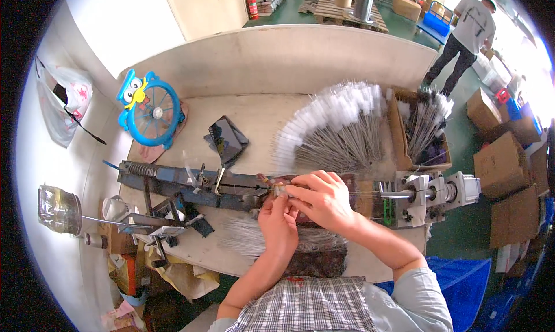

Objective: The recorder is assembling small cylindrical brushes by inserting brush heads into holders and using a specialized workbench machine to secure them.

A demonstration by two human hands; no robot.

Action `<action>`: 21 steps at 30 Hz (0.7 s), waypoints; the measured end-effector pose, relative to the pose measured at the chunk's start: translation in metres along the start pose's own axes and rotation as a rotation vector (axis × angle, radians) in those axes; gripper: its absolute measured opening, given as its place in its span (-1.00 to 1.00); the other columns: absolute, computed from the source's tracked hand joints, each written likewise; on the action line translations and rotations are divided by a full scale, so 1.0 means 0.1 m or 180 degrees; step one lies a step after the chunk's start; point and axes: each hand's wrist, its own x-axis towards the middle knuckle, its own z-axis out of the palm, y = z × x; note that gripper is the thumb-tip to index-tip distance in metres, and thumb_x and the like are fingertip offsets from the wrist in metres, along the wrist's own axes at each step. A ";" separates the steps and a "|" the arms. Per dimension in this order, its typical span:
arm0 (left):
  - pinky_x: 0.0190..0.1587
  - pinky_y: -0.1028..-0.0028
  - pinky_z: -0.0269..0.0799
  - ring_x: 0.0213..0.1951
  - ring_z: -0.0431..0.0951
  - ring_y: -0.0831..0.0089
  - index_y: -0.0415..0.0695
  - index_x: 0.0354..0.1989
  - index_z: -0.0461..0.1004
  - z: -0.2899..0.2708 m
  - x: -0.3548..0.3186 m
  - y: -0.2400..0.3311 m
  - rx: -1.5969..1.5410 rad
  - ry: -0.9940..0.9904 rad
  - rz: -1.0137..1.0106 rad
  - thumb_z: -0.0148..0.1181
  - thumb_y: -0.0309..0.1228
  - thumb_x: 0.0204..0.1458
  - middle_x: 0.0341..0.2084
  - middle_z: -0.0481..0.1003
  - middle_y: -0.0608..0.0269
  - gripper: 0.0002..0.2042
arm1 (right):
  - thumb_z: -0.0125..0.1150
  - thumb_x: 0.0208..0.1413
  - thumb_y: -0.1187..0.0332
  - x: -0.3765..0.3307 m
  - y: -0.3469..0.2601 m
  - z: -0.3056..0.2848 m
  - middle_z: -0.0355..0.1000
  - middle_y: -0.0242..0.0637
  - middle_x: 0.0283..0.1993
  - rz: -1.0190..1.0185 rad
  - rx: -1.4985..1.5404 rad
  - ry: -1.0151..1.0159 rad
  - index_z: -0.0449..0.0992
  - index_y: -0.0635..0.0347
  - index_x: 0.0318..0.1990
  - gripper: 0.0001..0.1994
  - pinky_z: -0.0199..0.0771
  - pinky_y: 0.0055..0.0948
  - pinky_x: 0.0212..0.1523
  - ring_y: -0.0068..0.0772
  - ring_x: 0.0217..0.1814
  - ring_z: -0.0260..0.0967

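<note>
My left hand (277,225) is closed in a pinch at the middle of a long bench machine, its fingertips at a small pale piece (280,190) too small to name. Just to its right, my right hand (324,200) bends over the same spot with its fingers closed; what they hold is hidden. Both hands meet at the right end of the machine's dark metal rail (231,188). Below them, a bundle of thin wires (245,238) lies along the bench's near side. Beyond my right hand, many white-tipped wire brushes (341,129) are spread in a fan.
A motor unit with a chuck (428,193) stands at the right end. A cardboard box (402,132) of brushes sits behind it. A blue toy-like fan (151,112) and a dark flat object (227,141) lie back left. A person (471,34) stands beyond the partition (277,60).
</note>
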 end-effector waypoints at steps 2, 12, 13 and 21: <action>-0.22 0.56 0.37 -0.33 0.43 0.58 -0.18 -0.28 0.37 0.01 -0.02 0.01 -0.0048 0.0034 -0.0034 0.04 -0.53 0.06 -0.33 0.44 0.28 -0.93 | 0.33 -0.28 0.31 0.00 -0.02 -0.02 0.45 -0.47 -0.31 0.0002 0.0000 -0.0033 0.58 0.02 -0.33 -0.76 0.31 -0.43 -0.28 -0.43 -0.28 0.38; -0.15 0.52 0.36 -0.26 0.42 0.54 -0.17 -0.29 0.35 0.04 -0.02 0.04 -0.0138 0.0137 -0.0102 -0.01 -0.41 0.09 -0.33 0.42 0.31 -0.89 | 0.31 -0.26 0.32 0.00 0.00 -0.04 0.45 -0.46 -0.30 0.0040 -0.0022 -0.0066 0.58 0.02 -0.35 -0.78 0.32 -0.41 -0.27 -0.41 -0.29 0.38; -0.15 0.52 0.36 -0.26 0.42 0.54 -0.17 -0.29 0.35 0.00 -0.01 0.02 -0.0135 0.0133 -0.0103 -0.01 -0.41 0.09 -0.33 0.42 0.31 -0.89 | 0.31 -0.26 0.32 0.01 0.00 -0.02 0.45 -0.46 -0.30 0.0042 -0.0024 -0.0061 0.58 0.02 -0.35 -0.78 0.32 -0.41 -0.27 -0.41 -0.29 0.38; -0.21 0.55 0.36 -0.31 0.41 0.58 -0.17 -0.32 0.34 0.08 -0.02 0.07 -0.0409 0.0176 -0.0250 0.00 -0.45 0.08 -0.38 0.40 0.32 -0.93 | 0.24 -0.19 0.26 0.05 -0.04 0.00 0.43 -0.50 -0.26 0.0048 0.0040 -0.0176 0.55 -0.04 -0.27 -0.75 0.29 -0.40 -0.23 -0.45 -0.23 0.35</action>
